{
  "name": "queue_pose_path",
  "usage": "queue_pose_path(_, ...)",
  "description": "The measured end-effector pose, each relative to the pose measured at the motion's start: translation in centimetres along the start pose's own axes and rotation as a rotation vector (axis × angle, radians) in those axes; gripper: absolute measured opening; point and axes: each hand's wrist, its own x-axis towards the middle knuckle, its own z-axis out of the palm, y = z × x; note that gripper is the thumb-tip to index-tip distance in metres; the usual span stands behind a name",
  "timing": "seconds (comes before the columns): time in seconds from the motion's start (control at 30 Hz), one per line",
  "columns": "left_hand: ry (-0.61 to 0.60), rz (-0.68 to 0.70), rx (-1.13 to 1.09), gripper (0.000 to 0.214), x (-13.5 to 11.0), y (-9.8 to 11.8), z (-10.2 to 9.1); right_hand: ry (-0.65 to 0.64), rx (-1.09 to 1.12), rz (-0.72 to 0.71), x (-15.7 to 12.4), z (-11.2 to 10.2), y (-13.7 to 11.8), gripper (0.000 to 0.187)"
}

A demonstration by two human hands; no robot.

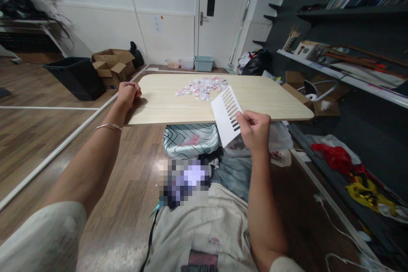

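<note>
Slotted white sheet [221, 117]: prob. light, stiffish — best gripped on solid side
R hand [256, 131]: pinches sheet's slotted side
L hand [128, 93]: fisted, nr surface's [159, 108] left edge

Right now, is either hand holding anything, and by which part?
The right hand grips a white card by its slotted side; the curled left hand shows nothing held.

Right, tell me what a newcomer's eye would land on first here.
Probably the white slotted sheet, held tilted in the right hand at the near edge of the pale table. Next would likely come the loose heap of white and pink scraps on the table's far half, then the curled left hand at its left end.
</note>
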Motion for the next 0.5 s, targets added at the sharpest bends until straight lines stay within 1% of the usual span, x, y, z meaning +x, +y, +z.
queue_pose_path(0.17,-0.011,0.011,-0.016,0.028,-0.02,-0.01,0.01,-0.014,0.010,-0.003,-0.04,0.04,-0.26,0.063)
queue_pose_path(0.37,-0.011,0.005,-0.017,0.025,-0.17,0.08,-0.04,0.001,0.022,-0.036,0.02,0.01,-0.08,0.066)
queue_pose_path(0.5,-0.024,0.003,-0.018,0.024,-0.29,0.29,-0.07,-0.009,0.034,-0.024,0.02,0.09,0.00,0.066)
